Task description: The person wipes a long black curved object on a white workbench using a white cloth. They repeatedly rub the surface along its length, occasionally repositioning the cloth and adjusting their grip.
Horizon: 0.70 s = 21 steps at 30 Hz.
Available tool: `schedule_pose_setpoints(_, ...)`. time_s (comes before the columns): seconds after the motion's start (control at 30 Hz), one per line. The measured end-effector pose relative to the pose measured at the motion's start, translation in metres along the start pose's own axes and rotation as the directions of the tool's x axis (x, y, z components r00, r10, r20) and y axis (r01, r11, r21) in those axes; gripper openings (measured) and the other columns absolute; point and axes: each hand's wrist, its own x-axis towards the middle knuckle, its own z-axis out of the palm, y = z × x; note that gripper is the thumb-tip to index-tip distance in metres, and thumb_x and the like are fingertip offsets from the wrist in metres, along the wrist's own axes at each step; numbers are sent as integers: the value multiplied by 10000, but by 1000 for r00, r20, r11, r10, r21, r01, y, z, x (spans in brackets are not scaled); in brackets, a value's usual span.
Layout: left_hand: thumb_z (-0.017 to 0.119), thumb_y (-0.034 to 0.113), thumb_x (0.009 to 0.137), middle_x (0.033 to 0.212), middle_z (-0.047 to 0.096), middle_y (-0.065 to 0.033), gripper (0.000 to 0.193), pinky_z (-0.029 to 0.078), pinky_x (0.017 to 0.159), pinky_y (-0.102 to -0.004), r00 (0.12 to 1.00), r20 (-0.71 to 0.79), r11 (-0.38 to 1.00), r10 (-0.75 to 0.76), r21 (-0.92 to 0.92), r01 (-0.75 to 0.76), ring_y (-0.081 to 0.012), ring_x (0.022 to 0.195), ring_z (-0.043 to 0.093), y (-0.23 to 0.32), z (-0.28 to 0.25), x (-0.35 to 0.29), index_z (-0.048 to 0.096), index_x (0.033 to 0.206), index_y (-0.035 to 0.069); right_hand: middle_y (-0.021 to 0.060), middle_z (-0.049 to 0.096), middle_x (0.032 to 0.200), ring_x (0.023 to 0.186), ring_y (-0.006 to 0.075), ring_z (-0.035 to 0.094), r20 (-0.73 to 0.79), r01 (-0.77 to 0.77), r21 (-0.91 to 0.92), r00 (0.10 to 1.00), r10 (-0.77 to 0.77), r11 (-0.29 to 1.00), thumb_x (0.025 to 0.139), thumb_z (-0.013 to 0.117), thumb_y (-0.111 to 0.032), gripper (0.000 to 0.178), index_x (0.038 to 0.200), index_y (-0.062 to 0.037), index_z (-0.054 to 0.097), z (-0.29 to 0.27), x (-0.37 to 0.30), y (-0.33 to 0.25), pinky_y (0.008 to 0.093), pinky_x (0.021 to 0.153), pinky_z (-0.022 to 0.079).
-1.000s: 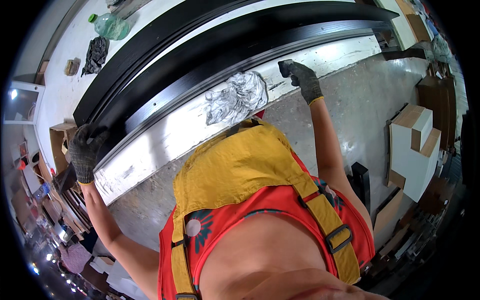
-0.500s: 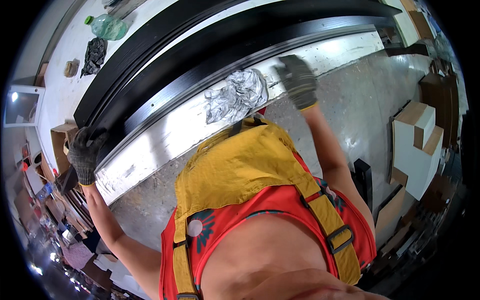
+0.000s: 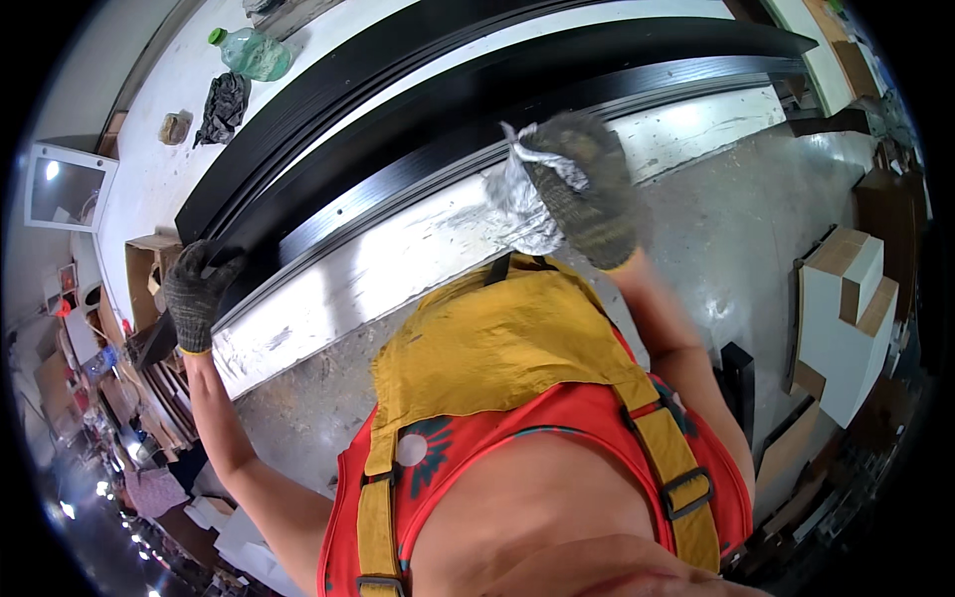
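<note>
My left hand, in a dark knit glove, grips the left end of a long black board. This board lies across a white bench, and its glossy near edge has narrow grooves. My right hand, gloved the same way and somewhat blurred, holds a crumpled grey rag. The rag hangs partly out of the fingers, over the bench's front strip and close to the board's grooved edge. Some of the right fingers are hidden by the glove's back and the cloth.
Behind lies another black board. At the far left stand a green-capped plastic bottle, a crumpled black bag and a small brownish lump. An open cardboard box is beside my left hand. Stacked white-and-brown cartons stand right.
My right hand has moved left onto the rag, which lay loose on the bench, and has taken hold of it. My left hand stays at the board's end. The whole view has shifted slightly.
</note>
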Motion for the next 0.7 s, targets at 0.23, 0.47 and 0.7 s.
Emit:
schedule_pose_setpoints(0.23, 761, 106, 700, 911, 726, -110, 255, 546, 765, -356, 990, -93, 993, 110, 46, -106, -267, 838, 692, -37, 17, -15, 733, 947, 49, 119, 598, 1101, 972, 308, 596, 181, 688, -436, 699, -692, 581, 807, 610, -314, 372, 1099, -84, 633, 150, 104, -97, 445, 762, 482)
schedule_pose_setpoints(0.47, 838, 180, 731, 851, 728, -89, 273, 526, 763, -352, 994, -94, 998, 56, 1, -56, -247, 798, 688, 0, 10, -14, 736, 937, 34, 181, 629, 1050, 943, 350, 650, 431, 624, -394, 774, -465, 674, 782, 631, -364, 469, 1106, -24, 635, 149, 108, -28, 550, 810, 526)
schedule_pose_setpoints(0.7, 887, 260, 665, 797, 693, -104, 357, 500, 697, -407, 976, -192, 995, 103, 5, -104, -307, 736, 654, 0, 11, -16, 706, 869, 30, 82, 672, 1113, 1071, 284, 623, 123, 340, -804, 898, -422, 488, 874, 619, -340, 320, 1123, -157, 699, -67, 123, 62, 482, 983, 456)
